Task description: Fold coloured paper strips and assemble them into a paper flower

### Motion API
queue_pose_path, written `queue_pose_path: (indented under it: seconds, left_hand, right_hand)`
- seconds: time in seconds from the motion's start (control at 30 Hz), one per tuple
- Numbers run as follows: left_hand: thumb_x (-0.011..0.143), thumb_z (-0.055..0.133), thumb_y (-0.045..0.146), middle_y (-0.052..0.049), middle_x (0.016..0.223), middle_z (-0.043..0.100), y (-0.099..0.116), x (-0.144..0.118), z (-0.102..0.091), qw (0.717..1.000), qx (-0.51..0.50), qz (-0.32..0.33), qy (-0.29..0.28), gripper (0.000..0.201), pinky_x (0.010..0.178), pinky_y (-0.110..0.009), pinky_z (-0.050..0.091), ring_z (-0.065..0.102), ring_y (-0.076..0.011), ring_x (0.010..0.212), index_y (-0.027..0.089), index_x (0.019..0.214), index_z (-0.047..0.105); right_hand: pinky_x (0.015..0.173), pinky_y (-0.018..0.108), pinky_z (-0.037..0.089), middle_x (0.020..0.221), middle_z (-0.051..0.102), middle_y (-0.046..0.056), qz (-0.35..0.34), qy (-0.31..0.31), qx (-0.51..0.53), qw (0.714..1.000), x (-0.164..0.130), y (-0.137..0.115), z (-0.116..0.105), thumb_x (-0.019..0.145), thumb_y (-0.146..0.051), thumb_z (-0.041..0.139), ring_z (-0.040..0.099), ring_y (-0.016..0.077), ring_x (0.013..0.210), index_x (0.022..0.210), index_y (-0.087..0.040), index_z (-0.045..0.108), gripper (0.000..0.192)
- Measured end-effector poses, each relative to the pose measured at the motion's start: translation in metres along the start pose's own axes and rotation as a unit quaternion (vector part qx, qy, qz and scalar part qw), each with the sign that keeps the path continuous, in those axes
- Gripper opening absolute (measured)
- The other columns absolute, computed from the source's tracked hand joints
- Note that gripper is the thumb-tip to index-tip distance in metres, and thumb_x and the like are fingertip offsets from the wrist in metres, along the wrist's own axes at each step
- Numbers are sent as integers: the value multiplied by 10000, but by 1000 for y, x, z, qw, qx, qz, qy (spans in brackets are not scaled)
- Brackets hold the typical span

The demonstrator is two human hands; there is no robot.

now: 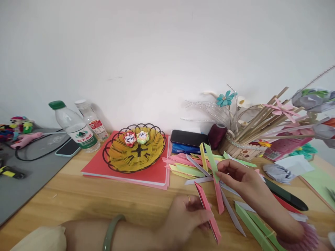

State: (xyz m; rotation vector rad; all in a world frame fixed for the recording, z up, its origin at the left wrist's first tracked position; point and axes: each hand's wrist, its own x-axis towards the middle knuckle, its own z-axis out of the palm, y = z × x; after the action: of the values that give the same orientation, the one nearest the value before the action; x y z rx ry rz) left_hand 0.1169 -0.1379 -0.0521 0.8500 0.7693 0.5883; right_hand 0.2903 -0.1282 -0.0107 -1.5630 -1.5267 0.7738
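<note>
Low at the front of the table, my left hand (187, 216) pinches a folded pink paper strip (208, 212), thumb on top of it. To its right and farther back, my right hand (238, 177) grips a light green paper strip (211, 162) between thumb and fingers, over the pile. Around it lie several loose folded strips: pink ones (178, 160), grey ones (232, 212) and yellow ones (188, 175). Long green strips (253, 226) lie under my right forearm. Part of my right hand's fingers is hidden behind its own back.
A yellow woven basket (115, 150) with two paper balls (136, 138) sits on red paper (94, 167). Bottles (78, 129) stand at left. A black phone (188, 138), a thread spool (217, 136) and a stick-filled holder (242, 151) line the back. A crumpled grey paper (279, 173) lies right.
</note>
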Motion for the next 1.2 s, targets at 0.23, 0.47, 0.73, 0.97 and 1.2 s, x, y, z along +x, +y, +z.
queue_pose_path:
  seconds: [0.23,0.47,0.73,0.97,1.2]
  left_hand:
    - [617,693,316,-26,709,622,16,16,-13,991,13,108,72,241,634,-230,439,551,-122,661,112,732,638]
    - [614,698,319,-55,816,659,19,20,-14,991,10,116,71,282,673,-256,464,580,-165,762,121,811,662]
    - [628,693,314,-39,769,660,17,18,-14,992,13,111,60,259,649,-230,452,584,-144,720,123,801,666]
    - [636,690,324,-38,778,667,16,18,-15,991,13,118,55,264,638,-224,450,583,-139,708,132,816,675]
    - [620,699,333,-29,746,651,17,18,-13,992,6,110,59,263,636,-226,442,569,-134,689,127,781,668]
  right_hand:
    - [531,252,467,658,601,1,-40,24,-62,997,-25,-5,14,781,-354,510,558,139,568,768,-215,565,151]
    - [527,215,463,705,601,-7,-177,-9,-146,973,-35,-3,32,820,-248,483,569,114,590,842,-235,570,91]
    - [570,223,491,829,604,36,-197,-27,-155,968,-32,5,35,836,-203,448,586,130,695,862,-227,568,125]
    - [597,240,493,814,584,41,-204,-50,-176,962,-32,3,37,844,-175,398,584,137,707,810,-231,560,175]
    - [620,253,489,838,569,45,-215,-66,-195,955,-35,4,37,859,-171,376,584,140,733,831,-219,548,181]
